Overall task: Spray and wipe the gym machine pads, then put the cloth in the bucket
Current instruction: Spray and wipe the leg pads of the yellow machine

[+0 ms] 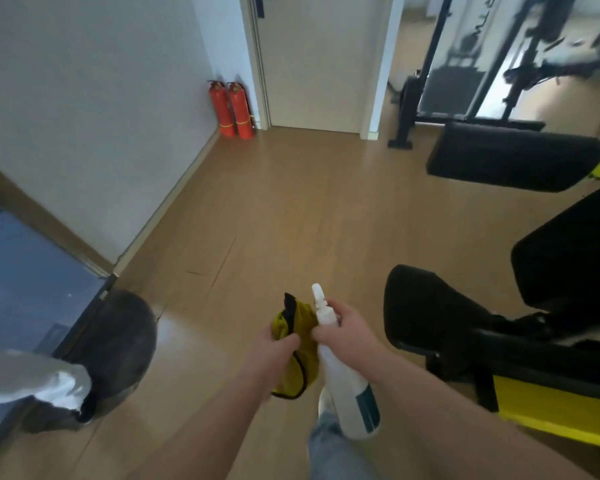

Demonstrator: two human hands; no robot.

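My left hand (278, 344) grips a yellow cloth (298, 362) with black trim, low in the middle of the view. Beside it my right hand (347, 332) holds a white spray bottle (347, 382) by its neck, nozzle up, the bottle's body hanging down under my forearm. Black gym machine pads lie to the right: a seat pad (426, 313) close to my right hand, a back pad (575, 258) above it, and a long flat pad (510, 157) farther off. A dark round bucket (118, 348) stands on the floor at lower left.
Wooden floor (257, 209) stretches ahead to a closed door (316, 64). Two red fire extinguishers (234, 109) stand in the corner. The yellow machine frame (548, 407) fills the lower right. A grey-white cloth (49, 386) lies by the bucket. My leg in jeans (333, 445) shows below.
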